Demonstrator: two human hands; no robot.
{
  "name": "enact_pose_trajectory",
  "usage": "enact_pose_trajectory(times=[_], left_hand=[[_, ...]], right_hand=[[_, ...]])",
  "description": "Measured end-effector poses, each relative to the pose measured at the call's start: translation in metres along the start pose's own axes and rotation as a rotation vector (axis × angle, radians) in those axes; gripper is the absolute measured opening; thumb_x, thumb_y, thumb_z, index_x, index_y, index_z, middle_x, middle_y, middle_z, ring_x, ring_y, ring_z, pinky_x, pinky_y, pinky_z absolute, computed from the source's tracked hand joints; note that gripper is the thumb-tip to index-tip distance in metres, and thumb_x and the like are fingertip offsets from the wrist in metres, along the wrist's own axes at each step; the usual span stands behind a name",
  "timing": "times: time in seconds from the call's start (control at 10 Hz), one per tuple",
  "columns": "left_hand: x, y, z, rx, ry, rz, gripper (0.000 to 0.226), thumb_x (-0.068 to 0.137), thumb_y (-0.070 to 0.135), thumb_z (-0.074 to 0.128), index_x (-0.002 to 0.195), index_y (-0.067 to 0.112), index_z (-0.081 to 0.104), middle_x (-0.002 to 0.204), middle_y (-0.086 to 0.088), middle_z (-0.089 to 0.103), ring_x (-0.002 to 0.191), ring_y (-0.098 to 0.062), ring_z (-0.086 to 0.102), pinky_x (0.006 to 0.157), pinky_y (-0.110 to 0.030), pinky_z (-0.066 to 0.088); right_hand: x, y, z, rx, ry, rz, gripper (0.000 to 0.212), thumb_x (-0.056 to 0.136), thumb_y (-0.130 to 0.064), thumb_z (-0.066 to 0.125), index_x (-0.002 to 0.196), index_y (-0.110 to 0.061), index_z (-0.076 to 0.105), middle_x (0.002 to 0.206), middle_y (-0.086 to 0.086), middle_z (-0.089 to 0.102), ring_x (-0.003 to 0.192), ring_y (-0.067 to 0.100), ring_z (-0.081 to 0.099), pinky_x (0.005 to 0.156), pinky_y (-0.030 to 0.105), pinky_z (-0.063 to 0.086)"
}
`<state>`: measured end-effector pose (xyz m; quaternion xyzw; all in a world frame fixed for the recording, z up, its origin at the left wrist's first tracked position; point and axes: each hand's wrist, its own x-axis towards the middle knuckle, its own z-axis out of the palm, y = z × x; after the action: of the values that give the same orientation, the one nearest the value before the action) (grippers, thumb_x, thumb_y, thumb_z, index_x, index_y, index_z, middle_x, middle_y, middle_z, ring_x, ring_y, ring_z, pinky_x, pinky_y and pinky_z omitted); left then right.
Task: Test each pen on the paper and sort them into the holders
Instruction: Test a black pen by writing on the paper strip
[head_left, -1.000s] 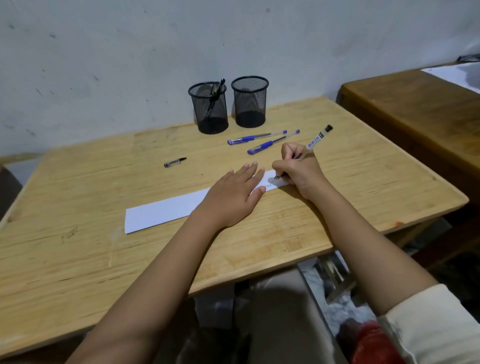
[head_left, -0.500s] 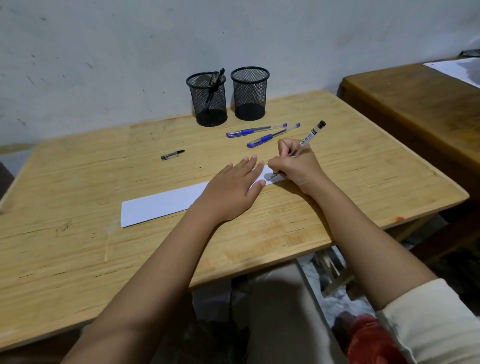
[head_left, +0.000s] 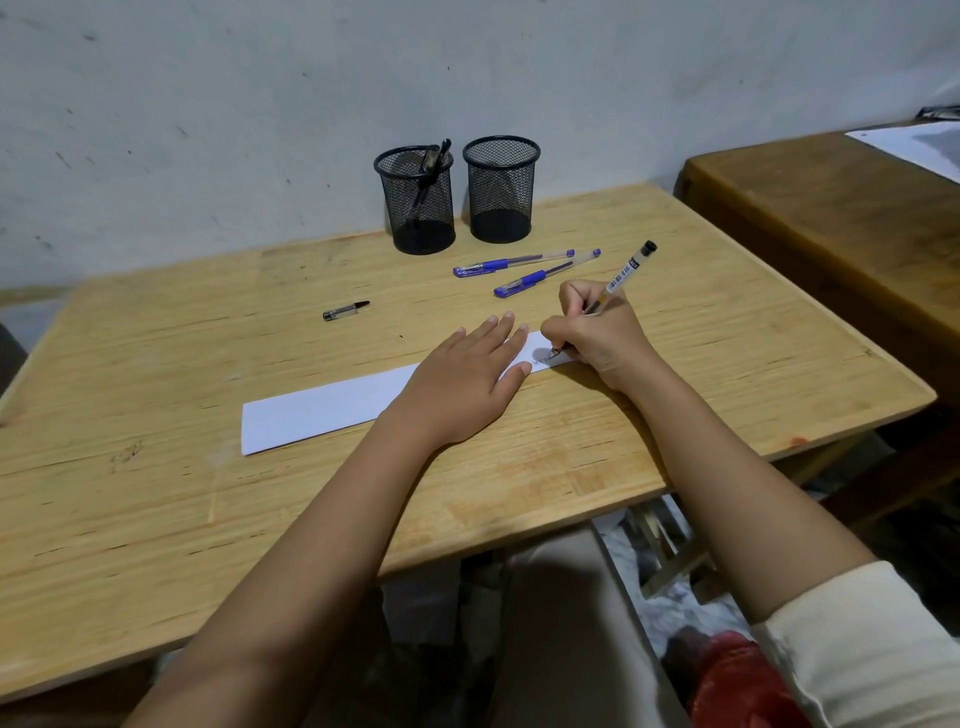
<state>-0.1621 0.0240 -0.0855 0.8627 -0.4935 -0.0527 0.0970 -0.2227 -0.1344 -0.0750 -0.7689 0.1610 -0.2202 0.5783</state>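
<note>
My right hand (head_left: 597, 332) grips a clear black-ended pen (head_left: 626, 273), its tip on the right end of a white paper strip (head_left: 322, 408) where dark scribbles show. My left hand (head_left: 462, 379) lies flat on the strip, fingers apart, pressing it down. Two blue pens (head_left: 511, 262) (head_left: 545, 273) lie beyond my right hand. A black pen cap (head_left: 344, 310) lies apart to the left. Two black mesh holders stand at the back: the left holder (head_left: 418, 208) has a black pen in it, the right holder (head_left: 500, 192) looks empty.
The wooden table (head_left: 156, 519) has its front edge near my lap. A darker wooden table (head_left: 831, 218) stands to the right with a white sheet (head_left: 919, 148) on it. A grey wall runs behind the holders.
The pen tip has shifted slightly along the paper's right end, where dark marks now show. My head has tilted a little, so the scene sits lower in view. My left hand stays flat.
</note>
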Motion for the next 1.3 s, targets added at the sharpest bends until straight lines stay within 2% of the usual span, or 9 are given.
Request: enact_pose_trajectory(times=[0.3, 0.6, 0.8, 0.9, 1.0, 1.1, 1.2, 1.3], left_hand=[[0.000, 0.000, 0.001, -0.003, 0.007, 0.001, 0.052, 0.100, 0.041, 0.018, 0.149, 0.025, 0.009, 0.159, 0.003, 0.005, 0.146, -0.011, 0.003, 0.118, -0.031, 0.006], [-0.001, 0.000, 0.001, -0.016, 0.001, 0.000, 0.052, 0.100, 0.041, 0.018, 0.149, 0.026, 0.008, 0.159, 0.004, 0.004, 0.146, -0.010, 0.002, 0.117, -0.030, 0.005], [-0.002, 0.001, -0.001, -0.033, 0.003, 0.005, 0.052, 0.100, 0.041, 0.019, 0.149, 0.025, 0.009, 0.159, 0.004, 0.004, 0.146, -0.010, 0.003, 0.117, -0.031, 0.005], [-0.004, 0.001, -0.003, -0.050, 0.008, 0.008, 0.052, 0.100, 0.041, 0.020, 0.149, 0.025, 0.011, 0.159, 0.004, 0.005, 0.146, -0.009, 0.003, 0.117, -0.030, 0.005], [-0.004, 0.001, -0.006, -0.051, -0.009, 0.009, 0.052, 0.100, 0.040, 0.021, 0.149, 0.025, 0.011, 0.159, 0.004, 0.005, 0.146, -0.009, 0.003, 0.117, -0.029, 0.005], [-0.005, 0.001, -0.010, -0.066, -0.017, 0.010, 0.053, 0.100, 0.040, 0.025, 0.149, 0.024, 0.015, 0.159, 0.004, 0.007, 0.146, -0.009, 0.004, 0.117, -0.030, 0.006], [-0.007, 0.000, -0.018, -0.105, -0.002, 0.029, 0.051, 0.099, 0.039, 0.031, 0.147, 0.021, 0.024, 0.158, 0.004, 0.011, 0.146, -0.008, 0.006, 0.117, -0.030, 0.009], [-0.009, -0.006, -0.033, -0.238, 0.080, -0.001, 0.048, 0.098, 0.038, 0.036, 0.144, 0.022, 0.034, 0.157, 0.008, 0.019, 0.144, -0.005, 0.012, 0.117, -0.028, 0.015]], right_hand=[[-0.001, 0.000, -0.001, -0.016, 0.026, -0.011, 0.038, 0.065, 0.009, 0.059, 0.051, -0.014, 0.033, 0.051, 0.001, 0.033, 0.043, 0.006, 0.035, 0.045, 0.019, 0.036], [-0.001, -0.001, 0.000, -0.018, 0.064, -0.004, 0.035, 0.064, 0.006, 0.060, 0.052, -0.013, 0.033, 0.052, 0.004, 0.032, 0.051, 0.015, 0.034, 0.053, 0.029, 0.035], [-0.003, -0.002, -0.001, -0.023, 0.045, -0.005, 0.027, 0.063, 0.007, 0.059, 0.054, -0.008, 0.038, 0.053, 0.004, 0.031, 0.051, 0.016, 0.032, 0.050, 0.027, 0.033], [-0.003, -0.003, -0.002, 0.115, 0.124, 0.033, 0.038, 0.062, 0.009, 0.058, 0.050, -0.014, 0.031, 0.049, 0.000, 0.031, 0.047, 0.013, 0.033, 0.044, 0.022, 0.032], [-0.002, -0.005, -0.010, 0.267, 0.259, 0.077, 0.039, 0.067, 0.010, 0.061, 0.051, -0.015, 0.037, 0.050, 0.002, 0.040, 0.044, 0.011, 0.039, 0.041, 0.018, 0.034], [-0.006, -0.009, -0.012, 0.352, 0.230, 0.103, 0.027, 0.072, 0.007, 0.066, 0.063, -0.013, 0.051, 0.062, 0.008, 0.057, 0.053, 0.013, 0.054, 0.048, 0.019, 0.044], [-0.007, -0.010, -0.011, 0.407, 0.180, 0.101, 0.015, 0.075, 0.005, 0.068, 0.076, -0.010, 0.062, 0.081, 0.008, 0.067, 0.077, 0.014, 0.066, 0.065, 0.021, 0.054], [0.000, -0.018, -0.012, 0.466, 0.158, 0.087, 0.013, 0.077, 0.005, 0.066, 0.081, -0.007, 0.068, 0.088, 0.010, 0.069, 0.087, 0.021, 0.066, 0.078, 0.024, 0.057]])
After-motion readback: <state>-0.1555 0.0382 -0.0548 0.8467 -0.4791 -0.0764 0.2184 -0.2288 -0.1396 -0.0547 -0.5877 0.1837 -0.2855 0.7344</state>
